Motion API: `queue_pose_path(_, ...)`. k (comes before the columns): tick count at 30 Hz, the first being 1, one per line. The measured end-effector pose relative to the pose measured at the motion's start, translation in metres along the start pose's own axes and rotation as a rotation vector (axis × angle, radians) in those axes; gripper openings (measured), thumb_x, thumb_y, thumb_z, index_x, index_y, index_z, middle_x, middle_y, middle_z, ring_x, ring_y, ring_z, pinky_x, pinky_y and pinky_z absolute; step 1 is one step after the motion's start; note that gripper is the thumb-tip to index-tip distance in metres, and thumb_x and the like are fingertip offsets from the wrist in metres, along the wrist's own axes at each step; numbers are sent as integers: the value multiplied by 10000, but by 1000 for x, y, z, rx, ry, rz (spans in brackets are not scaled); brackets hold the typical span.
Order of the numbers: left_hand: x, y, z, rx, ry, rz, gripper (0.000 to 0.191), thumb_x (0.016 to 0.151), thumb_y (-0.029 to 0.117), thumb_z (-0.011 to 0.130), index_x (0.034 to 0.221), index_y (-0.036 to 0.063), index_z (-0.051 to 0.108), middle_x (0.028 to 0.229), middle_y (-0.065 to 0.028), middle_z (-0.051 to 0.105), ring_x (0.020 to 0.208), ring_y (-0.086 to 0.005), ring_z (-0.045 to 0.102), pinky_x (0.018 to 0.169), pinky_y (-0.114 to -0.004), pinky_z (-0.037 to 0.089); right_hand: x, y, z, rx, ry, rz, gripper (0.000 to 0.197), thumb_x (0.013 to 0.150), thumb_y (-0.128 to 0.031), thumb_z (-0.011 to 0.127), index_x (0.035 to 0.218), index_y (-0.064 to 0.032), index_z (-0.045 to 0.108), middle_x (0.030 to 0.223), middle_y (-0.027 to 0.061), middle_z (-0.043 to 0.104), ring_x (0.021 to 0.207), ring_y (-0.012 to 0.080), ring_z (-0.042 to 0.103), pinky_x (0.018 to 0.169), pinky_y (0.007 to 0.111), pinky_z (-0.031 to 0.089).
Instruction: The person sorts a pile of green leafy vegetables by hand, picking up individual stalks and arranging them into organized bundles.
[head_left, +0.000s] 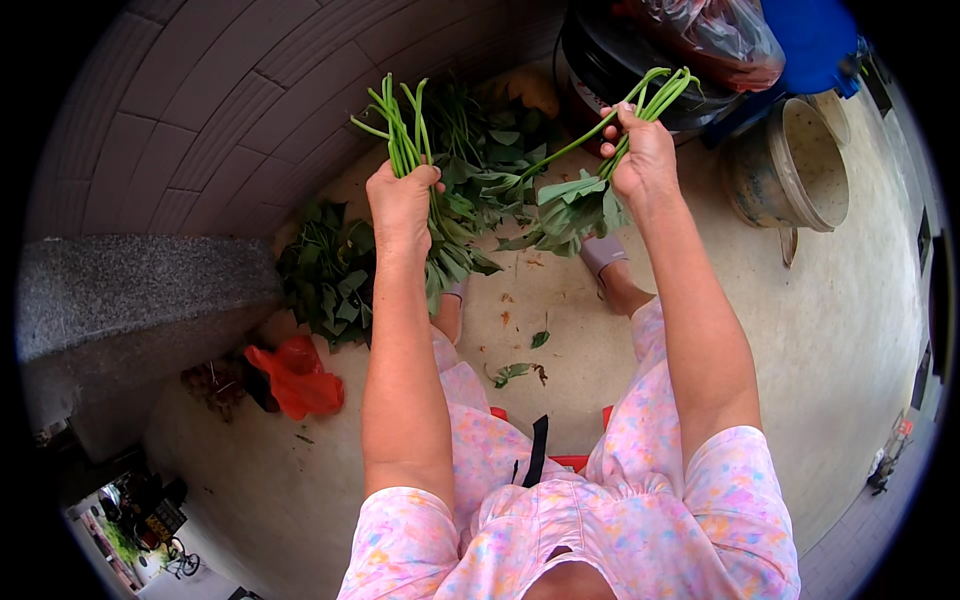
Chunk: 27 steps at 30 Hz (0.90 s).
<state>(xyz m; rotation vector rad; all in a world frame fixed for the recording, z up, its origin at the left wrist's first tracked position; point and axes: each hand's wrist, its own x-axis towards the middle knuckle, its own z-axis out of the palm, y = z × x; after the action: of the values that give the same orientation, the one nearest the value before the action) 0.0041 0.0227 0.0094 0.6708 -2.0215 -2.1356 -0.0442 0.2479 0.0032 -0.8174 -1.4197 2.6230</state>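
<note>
My left hand (405, 193) is closed around a bunch of green leafy stems (401, 135), cut ends up and leaves hanging below the wrist. In my right hand (643, 154) is a second bunch of leafy stems (581, 206), its stalks slanting up to the right and its broad leaves drooping. One long stalk in that bunch runs off down to the left. Behind and between the hands, a heap of leafy greens (487, 150) lies on the floor against the wall. Another pile of greens (330, 277) sits left of my left forearm.
A red plastic bag (300, 379) lies at the left by a stone ledge (142, 292). At the right are a dirty bucket (765, 169) on its side, a black lidded container (600, 52) and a blue stool (810, 41). Loose leaves (514, 373) litter the floor between my feet.
</note>
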Motion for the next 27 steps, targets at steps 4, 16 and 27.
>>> queue_pose_path(4, 0, 0, 0, -101, -22, -63, 127, 663, -64, 548, 783, -24, 540, 729, -82, 549, 595, -155, 513, 537, -261, 433, 1, 3, 0, 19, -46, 28, 49, 791, -77, 524, 803, -81, 476, 723, 48, 558, 553, 82, 421, 433, 220, 323)
queue_pose_path(16, -4, 3, 7, -108, -17, -103, 112, 650, -74, 545, 752, -28, 539, 688, -67, 542, 561, -140, 499, 503, -250, 422, -2, 3, 2, -31, -49, 53, 34, 808, -104, 521, 816, -85, 494, 694, 27, 542, 556, 102, 432, 455, 241, 315)
queue_pose_path(27, -5, 2, 11, -115, -55, -111, 122, 650, -80, 549, 760, -26, 544, 695, -63, 542, 564, -141, 495, 516, -257, 414, 1, 8, 1, -57, -69, 68, 94, 821, -151, 530, 799, -61, 515, 667, 27, 537, 555, 127, 466, 469, 253, 365)
